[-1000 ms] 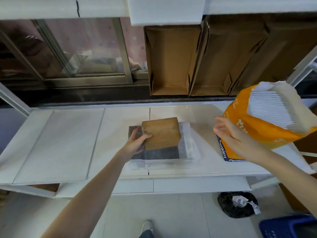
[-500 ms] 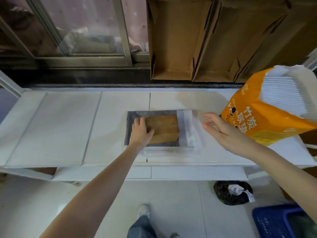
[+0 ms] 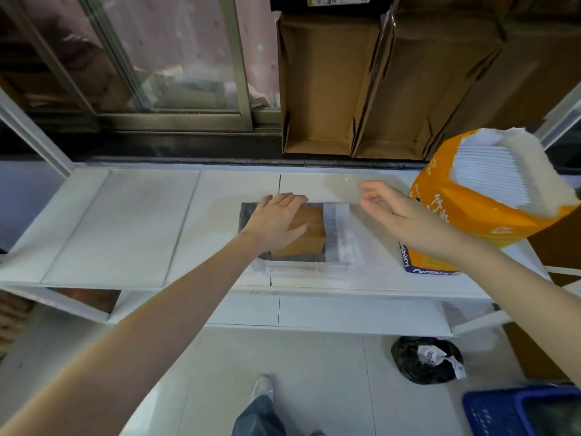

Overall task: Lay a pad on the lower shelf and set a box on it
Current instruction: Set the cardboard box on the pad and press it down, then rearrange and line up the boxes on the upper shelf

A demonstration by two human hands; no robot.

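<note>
A grey pad with white edges (image 3: 339, 237) lies flat on the white shelf (image 3: 125, 225). A small brown cardboard box (image 3: 312, 229) stands on the pad's grey middle. My left hand (image 3: 276, 218) lies flat on top of the box, with the fingers straight and reaching over its far edge. My right hand (image 3: 405, 218) hovers with loose, spread fingers to the right of the pad and holds nothing.
An orange bag of white pads (image 3: 465, 215) stands open at the shelf's right end. Empty brown cartons (image 3: 323, 83) stand behind the shelf, beside a window. On the floor are a black bag (image 3: 421, 360), a blue crate (image 3: 518, 410) and my shoe (image 3: 262, 388).
The box, held tilted above the pad a second ago, now sits down on it. My left hand went from gripping its side to lying flat on top. My right hand stayed hovering.
</note>
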